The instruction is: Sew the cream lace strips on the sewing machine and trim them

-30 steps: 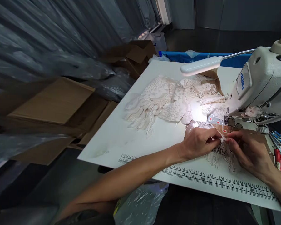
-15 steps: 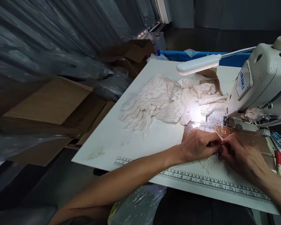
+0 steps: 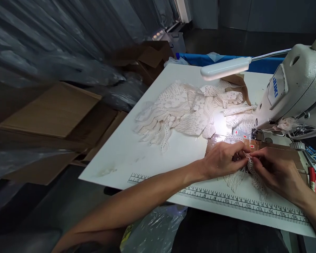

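Note:
Cream lace fabric (image 3: 184, 109) lies bunched across the white table, and part of it runs up to the sewing machine (image 3: 297, 91). In front of the machine, my left hand (image 3: 228, 158) pinches a lace edge between thumb and forefinger. Right beside it, my right hand (image 3: 276, 172) pinches the same lace edge, its fingertips almost touching those of the left. Below the fingers a lace strip (image 3: 258, 184) hangs down onto the table. My fingers partly cover the lace where they hold it.
A white lamp (image 3: 226, 68) on a flexible neck lights the cloth. Red-handled pliers (image 3: 312, 178) and scissors lie at the right. A printed ruler (image 3: 226, 200) runs along the table's front edge. Open cardboard boxes (image 3: 50, 109) and plastic bags stand at the left.
My fingertips have shifted slightly on the lace, and my right fingers have opened out a little. More of the hanging lace strip shows between my hands. The view has moved slightly.

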Action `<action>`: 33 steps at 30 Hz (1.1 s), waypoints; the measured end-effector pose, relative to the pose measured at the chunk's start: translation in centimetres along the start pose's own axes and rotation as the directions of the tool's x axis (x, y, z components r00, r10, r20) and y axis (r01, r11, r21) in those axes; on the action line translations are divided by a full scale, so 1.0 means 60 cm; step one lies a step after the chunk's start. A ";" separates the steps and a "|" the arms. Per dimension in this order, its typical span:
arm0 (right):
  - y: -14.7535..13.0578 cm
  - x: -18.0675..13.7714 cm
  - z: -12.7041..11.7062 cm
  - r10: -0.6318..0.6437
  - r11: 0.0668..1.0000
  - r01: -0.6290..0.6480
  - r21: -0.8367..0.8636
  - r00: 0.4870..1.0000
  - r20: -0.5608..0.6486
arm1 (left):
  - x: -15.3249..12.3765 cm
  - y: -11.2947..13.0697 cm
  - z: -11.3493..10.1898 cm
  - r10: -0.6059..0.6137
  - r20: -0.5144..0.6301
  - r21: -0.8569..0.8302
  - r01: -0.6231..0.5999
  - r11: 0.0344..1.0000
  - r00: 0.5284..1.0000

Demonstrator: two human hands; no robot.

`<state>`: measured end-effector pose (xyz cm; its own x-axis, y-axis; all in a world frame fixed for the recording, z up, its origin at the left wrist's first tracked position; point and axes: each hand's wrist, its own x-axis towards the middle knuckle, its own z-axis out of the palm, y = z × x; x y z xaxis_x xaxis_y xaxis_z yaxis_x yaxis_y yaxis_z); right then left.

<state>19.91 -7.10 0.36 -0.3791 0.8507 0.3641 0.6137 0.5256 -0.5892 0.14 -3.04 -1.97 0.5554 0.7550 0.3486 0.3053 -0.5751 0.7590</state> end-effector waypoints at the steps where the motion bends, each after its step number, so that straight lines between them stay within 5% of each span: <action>1: 0.000 -0.001 0.001 0.009 1.000 -0.009 0.005 1.000 0.024 | 0.001 0.005 -0.003 -0.038 0.002 -0.058 0.038 0.998 0.999; 7: 0.001 -0.003 0.007 0.105 0.985 -0.112 0.127 0.992 0.064 | 0.005 0.021 -0.016 -0.126 0.133 -0.329 0.163 0.930 0.983; 19: -0.002 -0.003 0.009 0.127 0.986 -0.132 0.097 0.990 0.064 | 0.004 0.006 -0.004 -0.191 0.113 -0.444 0.221 0.868 0.975; 27: -0.003 -0.003 0.019 0.007 0.996 -0.006 -0.087 1.000 0.018 | 0.006 0.007 -0.005 -0.188 0.145 -0.446 0.234 0.864 0.971; 33: 0.021 -0.009 0.029 -0.222 0.919 0.217 -0.331 0.975 0.022 | 0.006 0.008 -0.003 -0.194 0.136 -0.410 0.233 0.881 0.972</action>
<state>19.67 -6.88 -1.83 -0.5210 0.7126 0.4699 0.7106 0.6671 -0.2237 0.31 -3.00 -1.38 0.5856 0.8021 0.1167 0.0813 -0.2014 0.9761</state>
